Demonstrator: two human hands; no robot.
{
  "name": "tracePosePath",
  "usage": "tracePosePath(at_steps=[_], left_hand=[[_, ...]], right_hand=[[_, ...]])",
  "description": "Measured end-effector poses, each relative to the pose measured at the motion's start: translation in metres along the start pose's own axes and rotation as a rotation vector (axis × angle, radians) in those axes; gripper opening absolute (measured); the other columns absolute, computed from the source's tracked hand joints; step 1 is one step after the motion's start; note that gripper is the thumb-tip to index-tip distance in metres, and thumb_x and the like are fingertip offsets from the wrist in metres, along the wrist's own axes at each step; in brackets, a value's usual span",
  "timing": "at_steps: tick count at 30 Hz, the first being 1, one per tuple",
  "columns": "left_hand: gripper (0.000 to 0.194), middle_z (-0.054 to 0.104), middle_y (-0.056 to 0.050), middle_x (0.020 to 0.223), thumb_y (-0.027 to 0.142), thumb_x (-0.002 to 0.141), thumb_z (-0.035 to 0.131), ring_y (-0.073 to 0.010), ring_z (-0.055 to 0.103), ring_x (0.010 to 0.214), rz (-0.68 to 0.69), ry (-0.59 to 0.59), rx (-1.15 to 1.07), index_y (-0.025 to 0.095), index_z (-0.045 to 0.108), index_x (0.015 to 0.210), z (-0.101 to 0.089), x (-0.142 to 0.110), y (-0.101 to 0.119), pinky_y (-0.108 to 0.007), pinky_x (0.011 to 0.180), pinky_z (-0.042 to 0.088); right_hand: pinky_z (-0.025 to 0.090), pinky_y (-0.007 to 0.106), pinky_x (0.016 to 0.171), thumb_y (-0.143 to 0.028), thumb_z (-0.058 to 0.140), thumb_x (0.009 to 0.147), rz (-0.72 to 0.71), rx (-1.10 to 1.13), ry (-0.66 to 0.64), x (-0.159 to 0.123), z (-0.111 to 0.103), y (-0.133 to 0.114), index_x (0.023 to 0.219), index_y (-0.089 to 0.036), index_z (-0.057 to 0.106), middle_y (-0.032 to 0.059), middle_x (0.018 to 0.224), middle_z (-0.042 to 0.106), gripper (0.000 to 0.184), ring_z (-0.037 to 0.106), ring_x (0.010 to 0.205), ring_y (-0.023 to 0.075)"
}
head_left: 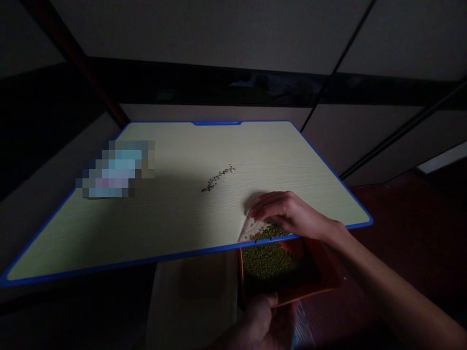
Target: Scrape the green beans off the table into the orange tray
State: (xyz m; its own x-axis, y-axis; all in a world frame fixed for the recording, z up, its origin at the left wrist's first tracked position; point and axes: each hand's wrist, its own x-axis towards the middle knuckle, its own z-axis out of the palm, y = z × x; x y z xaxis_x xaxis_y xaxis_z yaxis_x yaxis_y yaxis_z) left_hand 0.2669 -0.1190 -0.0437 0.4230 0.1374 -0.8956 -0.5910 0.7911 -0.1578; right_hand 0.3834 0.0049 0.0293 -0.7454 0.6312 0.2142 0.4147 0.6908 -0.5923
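My right hand [288, 211] rests near the front edge of a pale wooden table with a blue rim [109, 265], fingers closed on a small card [250, 228] that stands against a heap of green beans [270, 232] at the edge. Just below the edge, an orange square tray [321, 282] holds many green beans. My left hand [260, 321] grips the tray's near rim from underneath, at the bottom of the view. A thin trail of loose beans [219, 177] lies further back on the table.
A blurred, pixelated patch [115, 167] lies on the left part of the table. Dark panelled walls rise behind the table. A pale surface [193, 296] shows under the table's front edge, and a dark reddish floor is at the right.
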Motion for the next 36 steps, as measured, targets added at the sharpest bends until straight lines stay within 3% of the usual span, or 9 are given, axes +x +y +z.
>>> tracePosePath(at_steps=[4, 14, 18, 24, 27, 30, 36], left_hand=[[0.017, 0.053, -0.007, 0.093, 0.013, 0.081, 0.049, -0.0097, 0.055, 0.082, -0.019, -0.076, 0.012, 0.006, 0.047, 0.096, -0.004, -0.006, 0.003, -0.014, 0.063, 0.052], [0.014, 0.053, -0.004, 0.083, 0.016, 0.083, 0.047, -0.0065, 0.053, 0.071, -0.047, 0.031, 0.054, 0.006, 0.048, 0.092, 0.008, -0.014, 0.007, -0.011, 0.057, 0.049], [0.014, 0.053, -0.004, 0.081, 0.012, 0.084, 0.040, -0.0061, 0.053, 0.068, -0.050, 0.059, 0.062, 0.004, 0.047, 0.093, 0.013, -0.023, 0.010, -0.010, 0.055, 0.047], [0.016, 0.053, -0.005, 0.083, 0.012, 0.083, 0.041, -0.0072, 0.054, 0.070, -0.022, 0.044, 0.039, 0.004, 0.046, 0.097, 0.007, -0.015, 0.005, -0.011, 0.055, 0.048], [0.017, 0.053, -0.005, 0.086, 0.014, 0.083, 0.045, -0.0077, 0.054, 0.073, -0.008, -0.032, 0.029, 0.006, 0.047, 0.098, -0.001, -0.006, 0.003, -0.011, 0.057, 0.049], [0.018, 0.053, -0.005, 0.087, 0.016, 0.082, 0.049, -0.0077, 0.054, 0.075, -0.032, -0.007, 0.020, 0.006, 0.046, 0.098, -0.003, -0.004, 0.005, -0.012, 0.058, 0.050], [0.017, 0.054, -0.006, 0.085, 0.015, 0.083, 0.047, -0.0076, 0.054, 0.072, -0.087, 0.003, 0.054, 0.005, 0.048, 0.096, 0.002, -0.009, 0.008, -0.012, 0.058, 0.050]], right_hand=[[0.047, 0.030, 0.080, -0.001, 0.040, 0.077, 0.031, 0.029, -0.033, -0.008, -0.008, 0.003, 0.081, -0.014, 0.068, 0.0077, 0.091, 0.069, 0.032, 0.062, 0.091, 0.0178], [0.048, 0.031, 0.081, 0.001, 0.040, 0.080, 0.060, -0.007, -0.053, -0.027, -0.023, 0.012, 0.084, -0.015, 0.069, 0.0071, 0.093, 0.069, 0.033, 0.062, 0.093, 0.0176], [0.050, 0.031, 0.078, -0.007, 0.041, 0.084, 0.078, -0.064, -0.016, -0.034, -0.035, 0.011, 0.082, -0.013, 0.069, 0.0090, 0.091, 0.070, 0.028, 0.064, 0.089, 0.0175], [0.050, 0.031, 0.074, -0.023, 0.050, 0.085, 0.268, -0.065, 0.087, -0.034, -0.057, 0.019, 0.095, -0.014, 0.068, 0.0086, 0.093, 0.071, 0.022, 0.065, 0.083, 0.0179], [0.051, 0.030, 0.068, -0.024, 0.057, 0.079, 0.405, 0.147, 0.124, -0.031, -0.054, 0.037, 0.102, -0.013, 0.065, 0.0071, 0.086, 0.069, 0.026, 0.064, 0.075, 0.0165], [0.050, 0.028, 0.062, -0.024, 0.060, 0.074, 0.473, 0.287, 0.174, -0.029, -0.043, 0.050, 0.103, -0.011, 0.063, 0.0052, 0.077, 0.066, 0.032, 0.062, 0.068, 0.0148], [0.047, 0.025, 0.051, -0.026, 0.059, 0.075, 0.489, 0.367, 0.137, -0.036, -0.023, 0.043, 0.103, -0.011, 0.065, 0.0054, 0.075, 0.066, 0.032, 0.059, 0.061, 0.0131]])
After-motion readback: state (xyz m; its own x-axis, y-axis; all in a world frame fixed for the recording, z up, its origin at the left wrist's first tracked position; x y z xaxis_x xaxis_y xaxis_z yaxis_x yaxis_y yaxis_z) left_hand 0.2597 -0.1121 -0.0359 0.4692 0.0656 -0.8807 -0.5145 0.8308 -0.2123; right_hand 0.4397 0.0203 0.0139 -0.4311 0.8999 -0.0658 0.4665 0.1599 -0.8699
